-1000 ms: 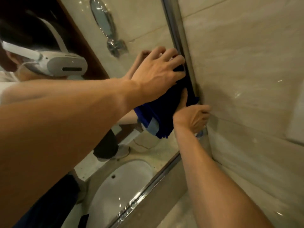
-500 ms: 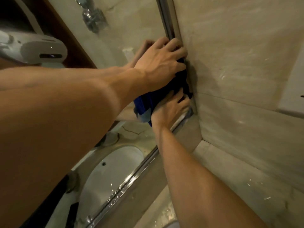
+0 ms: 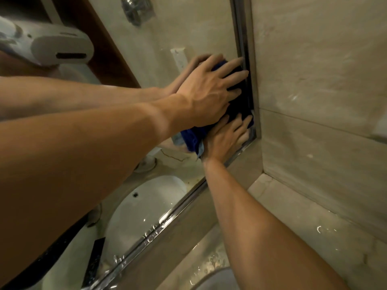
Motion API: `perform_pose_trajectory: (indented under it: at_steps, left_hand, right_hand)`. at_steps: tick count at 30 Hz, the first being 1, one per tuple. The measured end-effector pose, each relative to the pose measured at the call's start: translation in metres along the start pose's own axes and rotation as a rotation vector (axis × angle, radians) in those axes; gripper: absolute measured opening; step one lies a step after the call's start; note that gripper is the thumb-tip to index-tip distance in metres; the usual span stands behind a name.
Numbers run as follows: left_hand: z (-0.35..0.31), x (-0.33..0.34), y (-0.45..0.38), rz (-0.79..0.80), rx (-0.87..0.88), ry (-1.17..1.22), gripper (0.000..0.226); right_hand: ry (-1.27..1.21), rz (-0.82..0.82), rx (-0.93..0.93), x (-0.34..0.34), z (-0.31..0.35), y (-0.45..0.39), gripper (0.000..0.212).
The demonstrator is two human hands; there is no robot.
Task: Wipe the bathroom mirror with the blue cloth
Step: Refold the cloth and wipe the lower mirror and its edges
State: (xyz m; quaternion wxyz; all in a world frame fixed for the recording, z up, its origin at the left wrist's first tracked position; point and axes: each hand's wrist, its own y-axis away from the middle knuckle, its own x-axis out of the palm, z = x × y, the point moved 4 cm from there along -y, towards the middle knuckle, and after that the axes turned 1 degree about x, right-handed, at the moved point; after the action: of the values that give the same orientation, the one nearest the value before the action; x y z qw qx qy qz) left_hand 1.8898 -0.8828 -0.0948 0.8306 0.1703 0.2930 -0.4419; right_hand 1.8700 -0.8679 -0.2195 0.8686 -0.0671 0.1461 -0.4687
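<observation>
At the mirror's lower right corner, hard against the metal frame (image 3: 250, 84): blue cloth (image 3: 193, 137) flattened on the bathroom mirror (image 3: 188, 28) under two bare hands. Left hand (image 3: 209, 95) on top, fingers straight and fanned wide, tips almost at the frame, apparently to spread pressure across the bunched fabric. Right hand (image 3: 227, 139) just below and nearer, fingers likewise straight and slightly apart, pressing the cloth's lower edge where the side rail meets the bottom rail, likely to drive the fabric into the angle where grime gathers. No pinching or curling by either hand; both flat, palms toward the glass. Cloth mostly hidden beneath the hands, one dark blue fold and a paler strip hanging out at lower left. Both forearms stretched far forward from the near left and near right, suggesting a leaning reach over the counter. Reflected in the glass: a white headset (image 3: 52, 45), a white basin (image 3: 144, 208) and a wall fitting (image 3: 136, 9) at the top. Beige stone tile wall (image 3: 314, 80) on the right, wet-looking counter (image 3: 282, 227) below it. Corner apparently the stage in hand; share of the mirror already wiped impossible to judge.
</observation>
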Motion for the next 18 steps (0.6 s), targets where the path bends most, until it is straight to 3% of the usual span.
perform_pose_trajectory:
  at_steps: [3, 6, 11, 14, 18]
  left_hand:
    - [0.003, -0.005, 0.017, 0.01, -0.081, 0.056, 0.066]
    - [-0.002, -0.007, 0.03, 0.037, -0.088, 0.065, 0.064]
    - [-0.012, -0.013, 0.08, 0.115, -0.163, 0.053, 0.061]
    - [-0.023, -0.018, 0.095, 0.126, -0.187, 0.033, 0.059]
    - [-0.013, -0.006, 0.066, 0.081, -0.166, 0.031, 0.061]
  right_hand:
    - [-0.011, 0.139, 0.069, 0.002, -0.01, 0.013, 0.056]
    - [-0.018, 0.142, 0.05, -0.002, -0.007, 0.022, 0.059]
    - [0.063, 0.104, 0.01, -0.019, 0.007, 0.064, 0.046]
    - [0.054, 0.273, -0.008, -0.026, 0.008, 0.085, 0.042]
    - [-0.013, 0.201, 0.038, -0.016, -0.001, 0.039, 0.027]
